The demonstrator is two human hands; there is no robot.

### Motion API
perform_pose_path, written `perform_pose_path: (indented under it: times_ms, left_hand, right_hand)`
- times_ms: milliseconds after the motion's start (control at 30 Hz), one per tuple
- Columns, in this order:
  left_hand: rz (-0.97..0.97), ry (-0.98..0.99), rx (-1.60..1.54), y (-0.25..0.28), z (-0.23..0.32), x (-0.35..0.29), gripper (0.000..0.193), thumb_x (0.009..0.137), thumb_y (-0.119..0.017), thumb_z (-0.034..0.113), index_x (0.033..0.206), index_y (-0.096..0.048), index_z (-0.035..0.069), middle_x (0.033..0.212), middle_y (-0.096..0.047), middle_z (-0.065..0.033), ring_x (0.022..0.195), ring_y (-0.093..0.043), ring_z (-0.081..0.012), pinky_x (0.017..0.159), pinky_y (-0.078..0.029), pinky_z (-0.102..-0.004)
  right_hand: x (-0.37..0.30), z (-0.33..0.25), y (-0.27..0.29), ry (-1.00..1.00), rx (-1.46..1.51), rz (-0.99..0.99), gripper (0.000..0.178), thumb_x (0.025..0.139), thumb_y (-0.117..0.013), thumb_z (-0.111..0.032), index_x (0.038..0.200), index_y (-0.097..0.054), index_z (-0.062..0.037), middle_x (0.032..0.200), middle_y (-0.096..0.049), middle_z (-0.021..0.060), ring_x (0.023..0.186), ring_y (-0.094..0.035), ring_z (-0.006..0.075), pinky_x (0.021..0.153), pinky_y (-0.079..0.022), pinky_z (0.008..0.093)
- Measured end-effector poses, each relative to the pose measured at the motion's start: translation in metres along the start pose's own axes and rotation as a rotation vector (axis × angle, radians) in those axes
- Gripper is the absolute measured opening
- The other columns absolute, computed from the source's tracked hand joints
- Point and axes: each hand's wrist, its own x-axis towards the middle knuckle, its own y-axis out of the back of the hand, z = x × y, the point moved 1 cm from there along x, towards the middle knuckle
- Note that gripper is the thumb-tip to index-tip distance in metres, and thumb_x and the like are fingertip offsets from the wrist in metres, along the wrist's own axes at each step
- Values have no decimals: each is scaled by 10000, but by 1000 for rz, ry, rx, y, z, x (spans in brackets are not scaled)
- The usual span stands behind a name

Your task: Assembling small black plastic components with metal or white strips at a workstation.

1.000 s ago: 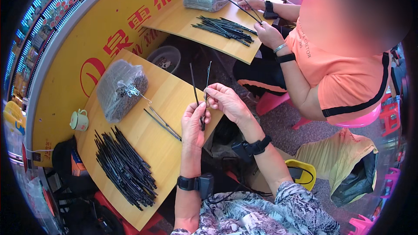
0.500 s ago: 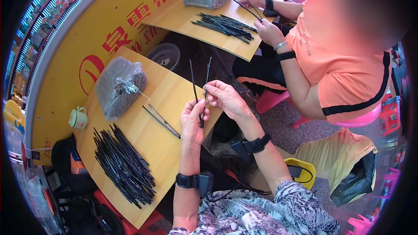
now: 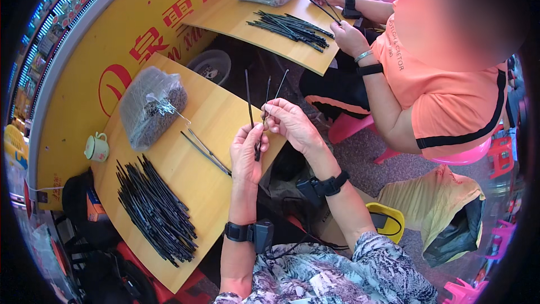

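Above the right edge of the near table, my left hand (image 3: 246, 152) is closed around a thin black strip (image 3: 248, 98) that points upward, with its dark lower end showing beneath the fingers. My right hand (image 3: 292, 126) touches the left and pinches thin dark pieces (image 3: 278, 87); two ends spread apart in a V above its fingertips. What lies between the fingers is partly hidden. Beside my left wrist, a pair of long dark strips (image 3: 205, 153) rests on the table. A large heap of black strips (image 3: 157, 211) lies farther left.
A clear bag of small dark pieces (image 3: 152, 107) and a lidded light-green mug (image 3: 97, 147) stand along the wall side of the table (image 3: 216, 101). Across from me, a person in an orange shirt (image 3: 450, 107) holds similar strips at another table (image 3: 225, 19). A tub (image 3: 211, 67) sits between the tables.
Above my right fingertips, the thin ends have spread apart, one swinging to the right. My left hand keeps its grip on the black strip. The whole view has shifted slightly.
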Motion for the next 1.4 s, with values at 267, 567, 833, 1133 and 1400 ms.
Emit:
perform_pose_path:
  times_ms: [267, 567, 833, 1133, 1400]
  left_hand:
    - [-34, -42, -8, -2, 1, 1, 126, 846, -606, 63, 946, -554, 8, 782, -599, -49, 585, -522, -71, 491, -402, -181]
    - [-10, -18, 32, -3, 0, 0, 134, 851, -607, 78, 946, -584, -13, 753, -602, -45, 585, -515, -63, 488, -393, -177]
    - [-34, 2, 50, 1, -1, 0, 135, 848, -617, 92, 937, -604, -8, 785, -619, -53, 593, -522, -64, 493, -395, -180]
    - [-37, 7, 36, 2, -1, 1, 161, 847, -619, 94, 960, -603, -20, 788, -615, -49, 608, -522, -66, 500, -394, -177]
    - [-59, -3, 75, 1, -1, 0, 180, 844, -623, 94, 971, -597, -30, 805, -617, -53, 612, -521, -70, 502, -396, -179]
  right_hand:
    - [-3, -2, -12, 21, -99, 93, 148, 919, -501, -156, 987, -525, -27, 754, -537, 6, 580, -461, 35, 536, -418, 165]
    - [-5, -5, -24, 196, -625, 310, 144, 905, -478, -117, 974, -525, 0, 688, -534, -7, 527, -495, 33, 463, -421, 175]
    - [-10, -13, -29, 226, -811, 326, 160, 875, -463, -75, 986, -534, 16, 695, -560, 12, 539, -523, 49, 456, -433, 190]
    - [-14, -19, -12, 61, -411, 165, 246, 882, -566, -217, 984, -551, 6, 803, -618, 70, 683, -628, 120, 562, -507, 211]
    - [-14, -22, -18, 105, -435, 252, 177, 852, -602, -171, 927, -526, -31, 776, -611, 50, 635, -619, 100, 487, -490, 195]
